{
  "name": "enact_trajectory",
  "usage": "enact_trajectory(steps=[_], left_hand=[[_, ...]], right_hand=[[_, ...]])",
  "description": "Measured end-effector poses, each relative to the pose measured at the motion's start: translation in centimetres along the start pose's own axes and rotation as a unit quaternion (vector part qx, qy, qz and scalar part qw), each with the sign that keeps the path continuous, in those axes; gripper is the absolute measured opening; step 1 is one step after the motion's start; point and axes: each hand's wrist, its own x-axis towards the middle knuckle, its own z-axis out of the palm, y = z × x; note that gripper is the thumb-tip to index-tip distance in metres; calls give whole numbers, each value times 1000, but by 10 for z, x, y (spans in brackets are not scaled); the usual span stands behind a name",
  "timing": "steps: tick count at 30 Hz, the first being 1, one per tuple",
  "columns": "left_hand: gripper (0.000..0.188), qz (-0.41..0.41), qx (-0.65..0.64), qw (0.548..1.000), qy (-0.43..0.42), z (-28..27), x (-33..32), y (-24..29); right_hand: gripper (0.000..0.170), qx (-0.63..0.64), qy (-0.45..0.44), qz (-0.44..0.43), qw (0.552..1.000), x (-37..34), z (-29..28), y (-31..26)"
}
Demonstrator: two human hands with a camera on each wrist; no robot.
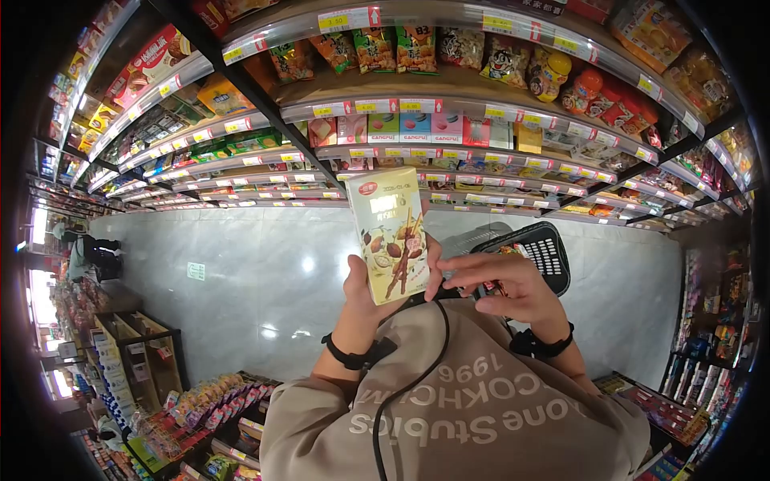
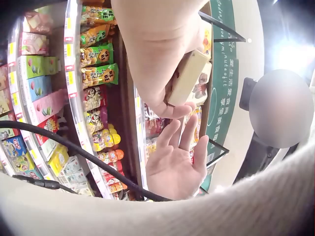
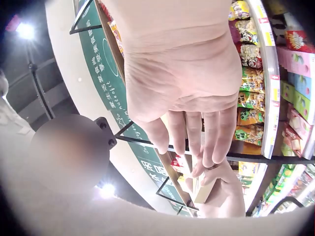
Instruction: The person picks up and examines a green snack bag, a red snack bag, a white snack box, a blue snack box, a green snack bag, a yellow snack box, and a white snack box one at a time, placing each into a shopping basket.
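Observation:
A cream-yellow box of chocolate biscuit sticks (image 1: 389,232) stands nearly upright in front of the chest, its front printed with sticks and cocoa pods. My left hand (image 1: 365,284) grips its lower part, thumb at one edge and fingers at the other. In the left wrist view that hand (image 2: 157,54) curls along the narrow side of the box (image 2: 189,76). Just right of the box, my right hand (image 1: 513,289) hovers with fingers loosely extended and nothing held. The right wrist view shows its palm (image 3: 184,73), fingertips close to the left hand (image 3: 224,189).
A black shopping basket (image 1: 549,256) with packets in it is beside the right hand. Ahead rise snack shelves (image 1: 361,100) with bagged nuts and boxed sweets. A wooden display stand (image 1: 140,337) is at left on the grey floor (image 1: 233,264). A black cable (image 1: 409,377) hangs down the chest.

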Motion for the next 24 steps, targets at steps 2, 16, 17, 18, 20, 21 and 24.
enact_trajectory(steps=[2,16,17,18,20,21,24], left_hand=[[125,-1,-10,1000,3,-1,0,-1],[127,25,-58,998,11,-5,-5,-4],[127,29,-58,998,10,-5,-5,-4],[127,29,-50,998,13,-4,-5,-4],[127,29,-35,999,18,-3,-5,-5],[125,31,-36,999,6,-3,-5,-5],[118,39,-37,998,12,-1,-3,-6]], right_hand=[[37,4,-1,-9,1000,2,-1,0],[48,17,10,20,1000,0,-2,3],[48,16,9,14,1000,0,-2,3],[48,15,9,8,1000,0,-2,3],[49,12,7,9,1000,-1,-3,2],[49,11,5,9,1000,-2,-3,2],[54,43,33,24,998,-5,0,4]])
